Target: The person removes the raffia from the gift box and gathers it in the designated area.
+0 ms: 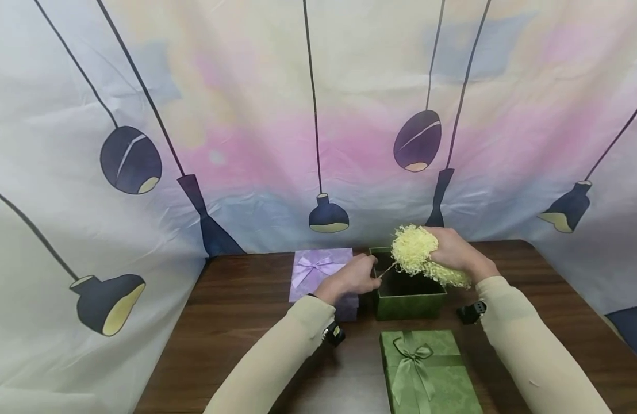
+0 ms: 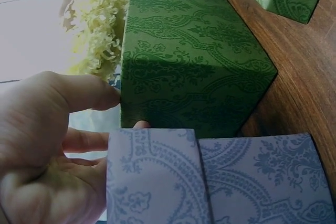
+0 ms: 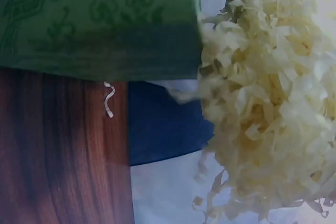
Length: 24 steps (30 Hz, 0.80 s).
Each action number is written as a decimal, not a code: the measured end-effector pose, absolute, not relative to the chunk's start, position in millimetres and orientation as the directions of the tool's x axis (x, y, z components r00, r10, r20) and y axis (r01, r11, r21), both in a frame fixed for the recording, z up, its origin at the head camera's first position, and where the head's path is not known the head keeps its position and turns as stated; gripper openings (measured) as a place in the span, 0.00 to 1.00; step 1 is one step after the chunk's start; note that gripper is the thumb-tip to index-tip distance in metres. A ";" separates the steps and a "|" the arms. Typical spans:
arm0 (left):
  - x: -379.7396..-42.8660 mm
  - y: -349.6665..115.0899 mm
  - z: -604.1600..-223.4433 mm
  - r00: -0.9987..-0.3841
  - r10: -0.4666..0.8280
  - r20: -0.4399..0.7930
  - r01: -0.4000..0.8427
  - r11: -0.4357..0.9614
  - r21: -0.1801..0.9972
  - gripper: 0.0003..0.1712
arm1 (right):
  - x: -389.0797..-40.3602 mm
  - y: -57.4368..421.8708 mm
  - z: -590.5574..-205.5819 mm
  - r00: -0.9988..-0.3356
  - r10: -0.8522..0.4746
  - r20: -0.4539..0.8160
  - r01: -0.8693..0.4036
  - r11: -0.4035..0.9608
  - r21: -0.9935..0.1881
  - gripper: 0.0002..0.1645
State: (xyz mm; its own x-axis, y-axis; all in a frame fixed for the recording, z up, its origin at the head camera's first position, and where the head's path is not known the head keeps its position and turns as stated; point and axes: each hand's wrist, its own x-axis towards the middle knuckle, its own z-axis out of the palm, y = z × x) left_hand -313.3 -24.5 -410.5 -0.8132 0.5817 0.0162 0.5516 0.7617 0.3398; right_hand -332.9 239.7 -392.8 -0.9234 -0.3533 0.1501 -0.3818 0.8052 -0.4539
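Surroundings: purple box (image 1: 302, 292) with a satin bow stands just left of the green box (image 1: 409, 307); brown table (image 1: 236, 299) beneath; backdrop (image 1: 261, 115) printed with hanging lamps behind.
Near side: green lid (image 1: 448, 376), ribboned, lies apart from the box, long axis running toward the wearer, bow tails likewise.
Stray piece: curled pale strip (image 3: 109, 100) on the wood, beside the box.
Obstruction: the purple box crowds the left hand (image 1: 353, 276), hiding part of its fingers in the left wrist view; the raised filling covers part of the box's mouth.
Yellow shredded paper (image 1: 414, 250): held above the box, long axis slanting from far left to near right, trailing end past the right wall.
Green box: upright, mouth upward.
Right grip: right hand (image 1: 450, 250) clutches the paper; fingertips hidden among strands.
Left grip: thumb at the rim, fingertip outside, pinching the box's left wall.
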 end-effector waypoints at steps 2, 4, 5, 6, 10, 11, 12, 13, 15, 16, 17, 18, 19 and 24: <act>-313.6 -22.7 -410.5 -0.814 0.580 0.010 0.547 0.762 0.347 0.31 | -331.8 244.3 -394.0 -0.921 -0.355 0.160 -0.388 0.800 -0.457 0.47; -313.5 -22.1 -411.0 -0.815 0.579 0.007 0.546 0.764 0.344 0.31 | -330.3 247.0 -395.8 -0.919 -0.358 0.165 -0.393 0.794 -0.463 0.47; -313.4 -22.2 -411.0 -0.819 0.574 0.004 0.540 0.767 0.345 0.31 | -329.6 247.6 -396.4 -0.918 -0.360 0.166 -0.395 0.793 -0.464 0.47; -313.3 -22.5 -410.9 -0.821 0.571 0.003 0.536 0.769 0.349 0.31 | -329.5 248.1 -397.0 -0.918 -0.360 0.167 -0.395 0.793 -0.463 0.47; -313.0 -24.7 -410.9 -0.827 0.562 -0.004 0.523 0.773 0.360 0.31 | -329.8 249.7 -398.2 -0.925 -0.354 0.138 -0.376 0.801 -0.465 0.48; -313.1 -25.1 -410.9 -0.827 0.563 -0.003 0.524 0.771 0.362 0.31 | -330.2 250.5 -398.2 -0.927 -0.352 0.130 -0.371 0.802 -0.468 0.48; -313.1 -25.5 -410.9 -0.826 0.564 -0.001 0.525 0.770 0.363 0.31 | -330.7 252.0 -398.8 -0.929 -0.350 0.122 -0.364 0.802 -0.473 0.48; -313.3 -25.7 -411.0 -0.825 0.565 0.000 0.528 0.770 0.358 0.31 | -331.0 253.4 -399.4 -0.930 -0.347 0.117 -0.360 0.803 -0.476 0.49; -313.2 -25.7 -410.8 -0.823 0.568 0.003 0.532 0.769 0.355 0.32 | -331.3 257.4 -401.2 -0.932 -0.342 0.122 -0.357 0.802 -0.478 0.49; -313.2 -25.6 -410.8 -0.821 0.571 0.005 0.536 0.768 0.351 0.32 | -331.4 259.7 -402.3 -0.931 -0.343 0.128 -0.361 0.801 -0.477 0.49; -313.0 -25.5 -410.6 -0.819 0.574 0.006 0.539 0.766 0.351 0.32 | -331.4 262.0 -403.6 -0.930 -0.342 0.135 -0.364 0.802 -0.474 0.50; -312.8 -25.2 -410.3 -0.817 0.576 0.006 0.542 0.765 0.349 0.32 | -331.4 264.5 -405.1 -0.930 -0.340 0.140 -0.364 0.804 -0.470 0.50; -312.8 -25.1 -410.2 -0.816 0.578 0.007 0.545 0.764 0.344 0.32 | -331.3 266.6 -406.4 -0.930 -0.337 0.146 -0.365 0.805 -0.467 0.50; -312.6 -24.4 -410.0 -0.812 0.584 0.013 0.554 0.764 0.331 0.31 | -330.3 274.1 -409.2 -0.937 -0.318 0.145 -0.348 0.814 -0.464 0.50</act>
State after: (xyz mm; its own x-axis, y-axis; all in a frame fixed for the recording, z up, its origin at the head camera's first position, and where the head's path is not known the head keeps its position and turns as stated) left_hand -312.6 -24.4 -410.0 -0.8120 0.5835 0.0127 0.5541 0.7638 0.3309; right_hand -330.3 274.1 -409.2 -0.9369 -0.3180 0.1454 -0.3485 0.8144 -0.4640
